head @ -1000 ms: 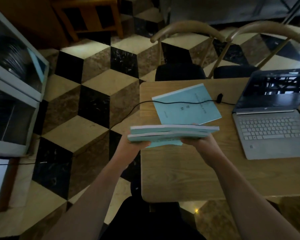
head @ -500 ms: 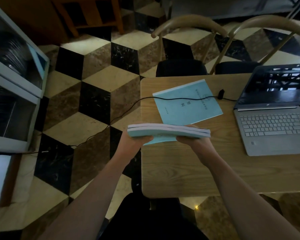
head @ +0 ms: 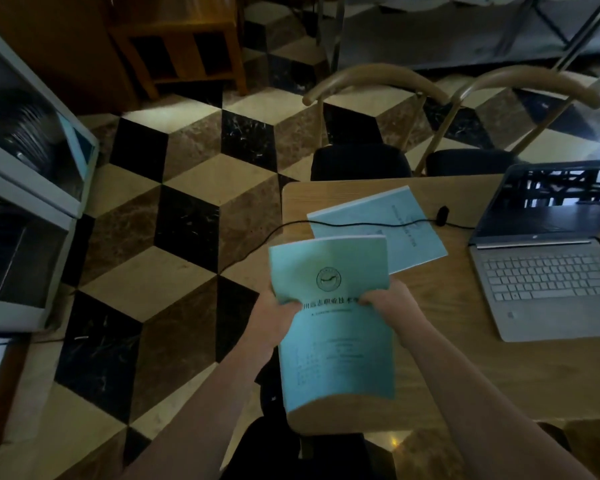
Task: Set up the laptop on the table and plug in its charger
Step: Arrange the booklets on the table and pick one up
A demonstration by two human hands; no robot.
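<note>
A silver laptop stands open on the right of the wooden table, its screen dark. A black charger cable runs from the laptop's left side across the table, over a light-blue booklet, and down to the floor at the left. My left hand and my right hand both grip a stack of light-blue booklets, tilted up so the printed cover faces me, over the table's near left corner.
Two curved-back wooden chairs with dark seats stand at the table's far side. A white cabinet is at the left. A wooden stool stands at the back on the checkered floor.
The stack of booklets, held flat and edge-on before, has been tipped up so its cover faces me, and has come nearer to me.
</note>
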